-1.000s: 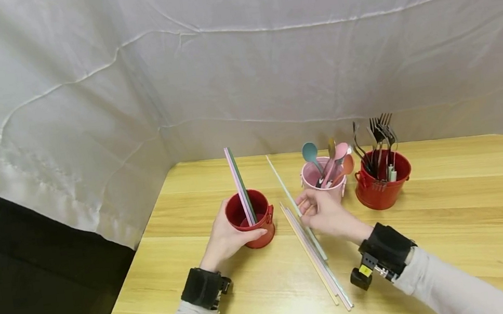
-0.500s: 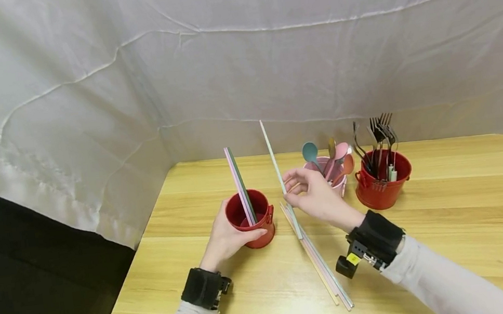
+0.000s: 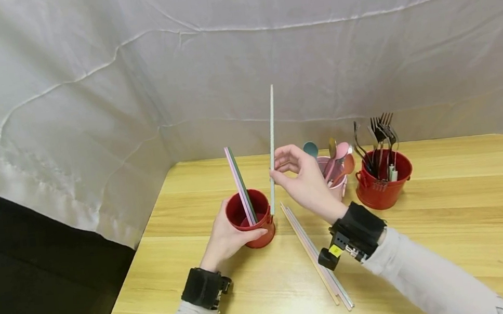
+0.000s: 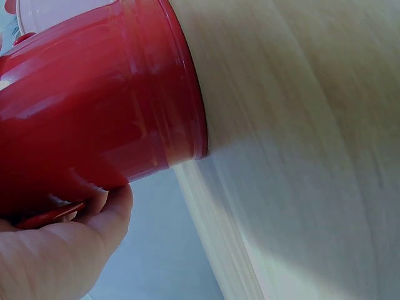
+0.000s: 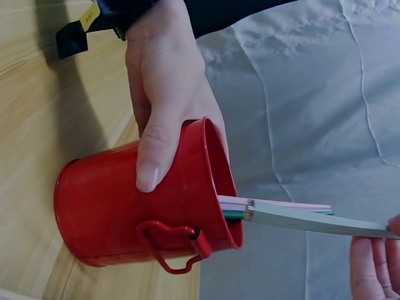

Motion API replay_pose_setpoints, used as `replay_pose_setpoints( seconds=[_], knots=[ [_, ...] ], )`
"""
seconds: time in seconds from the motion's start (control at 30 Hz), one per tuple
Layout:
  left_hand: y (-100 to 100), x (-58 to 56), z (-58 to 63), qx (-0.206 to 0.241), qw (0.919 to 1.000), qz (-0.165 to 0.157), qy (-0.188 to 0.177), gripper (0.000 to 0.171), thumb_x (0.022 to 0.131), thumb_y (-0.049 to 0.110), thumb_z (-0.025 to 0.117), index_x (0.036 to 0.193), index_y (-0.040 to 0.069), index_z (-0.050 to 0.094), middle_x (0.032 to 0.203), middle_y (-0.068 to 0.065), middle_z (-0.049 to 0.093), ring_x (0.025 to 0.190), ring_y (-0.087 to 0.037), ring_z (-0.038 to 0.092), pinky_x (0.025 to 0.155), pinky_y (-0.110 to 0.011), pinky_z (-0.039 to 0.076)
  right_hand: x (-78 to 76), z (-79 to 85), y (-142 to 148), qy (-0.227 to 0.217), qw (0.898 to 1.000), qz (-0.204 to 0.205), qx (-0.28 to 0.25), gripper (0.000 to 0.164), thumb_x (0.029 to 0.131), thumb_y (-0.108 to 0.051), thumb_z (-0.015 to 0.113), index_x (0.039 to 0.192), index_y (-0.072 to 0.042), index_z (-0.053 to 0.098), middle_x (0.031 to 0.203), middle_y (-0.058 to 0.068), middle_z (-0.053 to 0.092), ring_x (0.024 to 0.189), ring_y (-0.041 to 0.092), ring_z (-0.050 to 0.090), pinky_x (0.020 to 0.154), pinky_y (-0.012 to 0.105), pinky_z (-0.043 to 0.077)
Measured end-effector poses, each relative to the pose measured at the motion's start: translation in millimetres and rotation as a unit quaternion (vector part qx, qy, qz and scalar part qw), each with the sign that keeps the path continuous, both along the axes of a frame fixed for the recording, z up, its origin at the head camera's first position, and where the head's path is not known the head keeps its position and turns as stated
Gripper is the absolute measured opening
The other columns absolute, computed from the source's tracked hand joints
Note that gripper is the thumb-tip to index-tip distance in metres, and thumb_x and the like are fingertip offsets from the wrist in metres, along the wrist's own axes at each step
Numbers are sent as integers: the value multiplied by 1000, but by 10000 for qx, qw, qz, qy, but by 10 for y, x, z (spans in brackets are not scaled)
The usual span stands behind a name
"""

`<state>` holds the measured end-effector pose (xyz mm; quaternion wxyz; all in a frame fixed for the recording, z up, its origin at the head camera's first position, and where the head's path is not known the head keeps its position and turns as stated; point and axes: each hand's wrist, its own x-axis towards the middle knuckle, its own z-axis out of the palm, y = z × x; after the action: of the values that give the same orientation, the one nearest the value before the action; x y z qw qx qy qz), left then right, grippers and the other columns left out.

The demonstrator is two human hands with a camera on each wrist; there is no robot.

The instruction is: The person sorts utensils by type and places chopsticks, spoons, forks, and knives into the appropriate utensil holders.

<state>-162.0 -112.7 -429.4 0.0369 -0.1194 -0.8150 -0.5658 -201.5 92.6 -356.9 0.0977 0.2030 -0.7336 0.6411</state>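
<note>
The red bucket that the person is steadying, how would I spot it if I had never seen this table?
On the light wooden table stand three small metal buckets. It is the red bucket nearest the table's left edge, gripped by the left hand. Unlike the pink spoon bucket and red fork bucket, it holds long thin chopsticks.

Both forearms reach forward in pale sleeves, each with a black band at the wrist. The left hand (image 3: 225, 240) sits low, fingers and thumb curled in a steady grip. The right hand (image 3: 301, 183) is raised higher, wrist bent back, thumb and fingertips pinched together.
</note>
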Motion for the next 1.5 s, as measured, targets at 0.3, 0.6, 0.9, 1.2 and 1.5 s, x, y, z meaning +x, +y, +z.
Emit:
replay_pose_setpoints(
  seconds=[0.3, 0.6, 0.9, 1.2, 1.5],
  knots=[
    [-3, -3, 4, -3, 10000, 18, -46, 87, 61, 9, 88, 133, 0, 41, 126, -18, 53, 115, -34, 49, 98, -54, 41, -57, -82, -167, 54, 9980, -98, -623, 26, 85, 2, 65, 108, 3, 52, 93, 18, 59, 84, 27, 61, 72, 23, 55],
    [-12, -17, -24, 80, 10000, -30, -8, 87, 61, 9, 88, 133, 1, 41, 126, -17, 52, 115, -33, 49, 98, -55, 41, 99, 2, -254, -197, 9990, 103, -379, 23, 87, 6, 60, 107, 11, 51, 94, 26, 58, 88, 39, 60, 68, 16, 51],
    [-6, -20, -24, -3, 10000, 17, 19, 86, 61, 10, 88, 133, 1, 41, 126, -16, 53, 115, -32, 49, 97, -54, 41, 168, 0, -287, -305, 9992, 39, 258, 19, 87, 5, 61, 104, 11, 56, 93, 25, 61, 88, 34, 62, 75, 38, 55],
    [-3, -14, -23, -54, 10000, 76, 31, 86, 61, 10, 88, 132, 0, 41, 125, -17, 53, 114, -32, 51, 97, -53, 42, 149, -71, -253, -296, 9984, -80, 481, 18, 87, 3, 61, 105, 6, 59, 95, 23, 62, 90, 33, 60, 80, 43, 55],
    [-3, -20, -21, -119, 9999, 92, 33, 87, 60, 11, 88, 133, 0, 42, 125, -17, 54, 113, -32, 52, 96, -52, 43, 0, -521, -140, -308, 9969, -228, 686, 18, 87, -4, 64, 104, 0, 60, 93, 15, 63, 86, 26, 61, 71, 36, 54]
  ],
)
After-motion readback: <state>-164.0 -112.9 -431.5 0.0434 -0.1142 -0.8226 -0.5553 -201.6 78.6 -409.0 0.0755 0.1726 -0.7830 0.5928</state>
